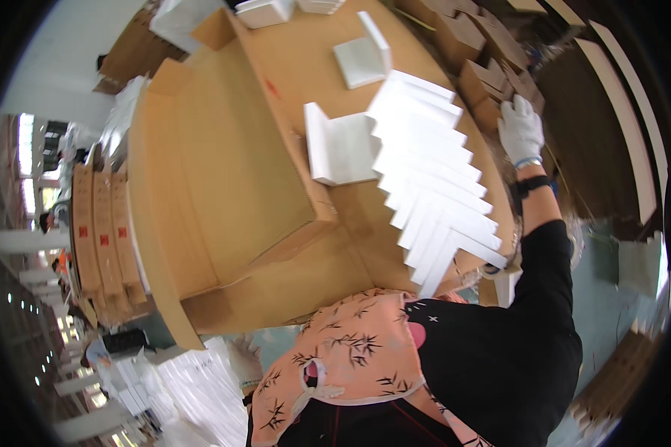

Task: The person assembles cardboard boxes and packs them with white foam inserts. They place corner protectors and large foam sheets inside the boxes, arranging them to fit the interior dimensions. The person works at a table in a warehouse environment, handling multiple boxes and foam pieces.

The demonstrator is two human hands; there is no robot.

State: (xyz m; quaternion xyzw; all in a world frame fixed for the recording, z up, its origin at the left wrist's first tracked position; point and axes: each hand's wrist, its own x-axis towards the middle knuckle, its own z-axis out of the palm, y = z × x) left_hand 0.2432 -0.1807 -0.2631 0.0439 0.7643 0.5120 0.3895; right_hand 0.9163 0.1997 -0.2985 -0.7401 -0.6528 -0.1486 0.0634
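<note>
My right hand point(522, 132), in a white glove, reaches out to the far right. Its fingers are bent around the near edge of a brown folded cardboard piece point(492, 83), one of several bunched there. Low beside my body, my left hand point(246, 359) shows as a dim gloved shape, and its fingers are hard to make out. Between my arms and the table's far end, a row of white L-shaped foam pieces point(432, 171) lies overlapping. One white foam corner piece point(343, 149) sits left of the row, and another point(364, 59) stands farther back.
A large open cardboard box point(224, 164) takes up the left of the table point(358, 223). Flat brown cartons point(97, 238) stand upright farther left. White wrapped material point(201, 387) lies at lower left. Long pale-edged boards point(619, 127) border the right side.
</note>
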